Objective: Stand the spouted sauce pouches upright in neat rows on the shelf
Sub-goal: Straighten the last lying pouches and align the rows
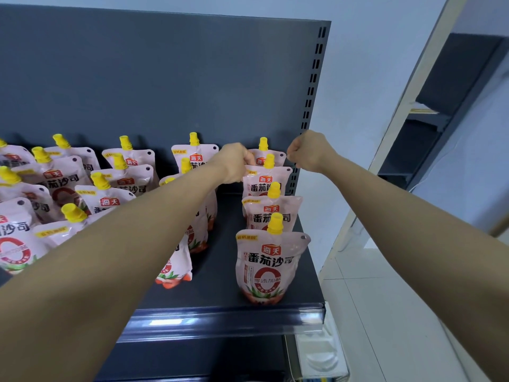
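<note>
One glossy rear pouch (278, 157) | left hand (234, 162) pinches its corner | right hand (307, 151) curled beside, grip unclear

— What kind of place was it?
— It looked like a shop. A dark metal shelf (219, 282) had a slotted upright (314, 78) at one o'clock, a clear price rail (220, 323) at six o'clock, and many identical sauce pouches (271, 260) in rows.

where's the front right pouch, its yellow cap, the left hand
front right pouch (271, 267): head view, printed front
yellow cap (275, 224): head view, cap side
left hand (234, 162): head view, back of hand
</note>
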